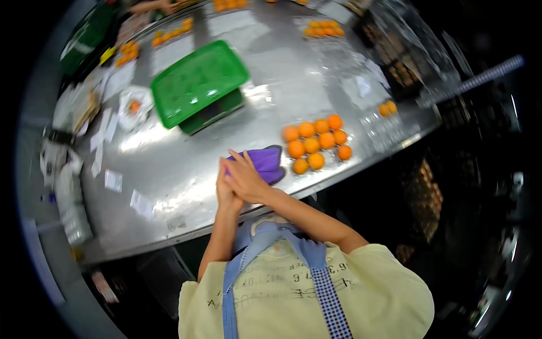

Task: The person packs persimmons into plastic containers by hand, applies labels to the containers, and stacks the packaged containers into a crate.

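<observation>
My left hand [223, 191] and my right hand [247, 182] are pressed together above the table's front edge. Stretched and partly spread, the right hand's fingers lie over the left hand, whose own fingers are mostly hidden. Behind and to the right of them is a purple, folded glove-like item [264, 163] with dark grey edges. Some purple shows between my fingers; whether a hand grips it or it only lies behind, I cannot tell. Right of it stand several oranges [311, 145] in rows, apparently in a clear tray.
A green lidded bin [199, 85] stands on the metal table [186, 152]. More oranges [324, 29] sit farther back, near clear packaging [379, 131]. Paper slips [113, 181] and a white bag [135, 107] lie left. A co-worker's hand [167, 7] shows at the top.
</observation>
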Available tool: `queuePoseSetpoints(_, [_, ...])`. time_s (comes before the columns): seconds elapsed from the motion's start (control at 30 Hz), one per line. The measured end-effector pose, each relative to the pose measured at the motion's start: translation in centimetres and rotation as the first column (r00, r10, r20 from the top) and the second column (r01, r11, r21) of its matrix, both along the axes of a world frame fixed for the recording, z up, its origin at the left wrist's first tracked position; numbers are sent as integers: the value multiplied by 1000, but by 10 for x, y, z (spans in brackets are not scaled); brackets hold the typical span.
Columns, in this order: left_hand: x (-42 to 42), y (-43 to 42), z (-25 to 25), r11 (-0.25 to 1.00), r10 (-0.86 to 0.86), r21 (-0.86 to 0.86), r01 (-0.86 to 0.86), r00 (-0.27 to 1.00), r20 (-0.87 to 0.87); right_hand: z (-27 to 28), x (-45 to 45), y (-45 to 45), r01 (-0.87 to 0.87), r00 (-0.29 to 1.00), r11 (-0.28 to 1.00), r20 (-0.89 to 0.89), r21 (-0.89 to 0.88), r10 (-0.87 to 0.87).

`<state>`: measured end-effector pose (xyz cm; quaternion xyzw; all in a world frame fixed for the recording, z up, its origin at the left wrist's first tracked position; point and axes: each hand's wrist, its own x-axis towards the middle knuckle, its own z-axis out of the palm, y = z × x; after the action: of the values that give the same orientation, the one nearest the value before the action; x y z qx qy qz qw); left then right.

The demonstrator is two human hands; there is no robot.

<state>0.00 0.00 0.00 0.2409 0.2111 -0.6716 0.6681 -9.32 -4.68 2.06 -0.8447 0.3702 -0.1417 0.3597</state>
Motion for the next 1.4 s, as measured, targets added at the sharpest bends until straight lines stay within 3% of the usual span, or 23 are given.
queuePoseSetpoints(0.07, [28,-9,-12,993,-109,-40,111,992,60,24,36,-2,-100,918,964,-397,-246,-6])
queuePoseSetpoints(0.1, [118,-40,19,985,-132,-43,165,896,424,29,99,-35,-11,1000,960,10,-281,14])
queuePoseSetpoints(0.13, [174,-52,66,995,-102,55,87,740,665,37,151,-37,78,968,957,250,-279,-6])
queuePoseSetpoints(0.2, [196,-60,39,984,-108,27,175,471,875,47,104,-40,161,908,948,417,-274,-34])
queuePoseSetpoints(0.27, [176,-77,9,993,35,-62,105,243,969,50,31,-42,228,907,961,393,-157,-151])
queuePoseSetpoints(0.3, [169,-86,6,992,9,-16,128,60,998,44,1,-42,266,895,961,388,-71,-219])
queuePoseSetpoints(0.33, [156,-95,4,980,-54,107,169,-292,955,38,-30,-43,399,831,909,468,-122,-301])
queuePoseSetpoints(0.37, [138,-99,1,958,-88,232,167,-599,796,35,-73,-40,468,815,876,441,-118,-376])
queuePoseSetpoints(0.4, [134,-101,-11,911,41,339,234,-870,491,30,-114,-39,532,776,846,423,-40,-468])
queuePoseSetpoints(0.43, [125,-105,-13,810,62,498,309,-890,451,34,-158,-34,620,755,756,424,-211,-500])
queuePoseSetpoints(0.47, [110,-97,-7,795,60,533,290,-911,408,48,-205,-19,702,668,712,339,7,-662])
queuePoseSetpoints(0.5, [102,-95,-2,790,63,554,262,-934,352,32,-250,-16,774,628,593,383,-221,-677])
queuePoseSetpoints(0.63, [87,-93,22,817,-222,571,80,-871,439,24,-428,17,970,214,164,304,-181,-928])
queuePoseSetpoints(0.7, [86,-89,16,909,-165,408,85,-826,539,3,-506,27,979,93,63,147,-196,-985])
queuePoseSetpoints(0.77, [70,-90,24,937,-139,334,105,-764,630,-25,-571,22,867,94,95,-26,-490,-995])
queuePoseSetpoints(0.9, [26,-81,32,973,-91,196,121,-578,811,-59,-633,-8,784,84,228,-266,-577,-960])
queuePoseSetpoints(1.0, [-12,-57,44,989,-60,135,63,-660,749,-51,-645,-22,744,18,299,-429,-597,-903])
queuePoseSetpoints(1.07, [-44,-54,63,987,-148,153,-43,-597,788,-51,-650,-29,704,-12,367,-526,-609,-850])
queuePoseSetpoints(1.13, [-41,-43,48,990,-142,115,-83,-550,823,-77,-647,-28,595,90,515,-585,-617,-806])
queuePoseSetpoints(1.2, [-34,-24,42,989,-144,100,-112,-514,846,-116,-637,-12,682,252,526,-512,-509,-821])
queuePoseSetpoints(1.27, [-41,-13,43,983,-166,107,-147,-480,861,-100,-623,-9,792,237,486,-547,-370,-803])
queuePoseSetpoints(1.3, [-42,-6,44,977,-198,141,-158,-444,874,-121,-636,2,773,318,489,-420,-405,-850])
queuePoseSetpoints(1.4, [-40,3,41,970,-224,159,-183,-417,881,-81,-627,12,873,140,293,-374,-391,-917])
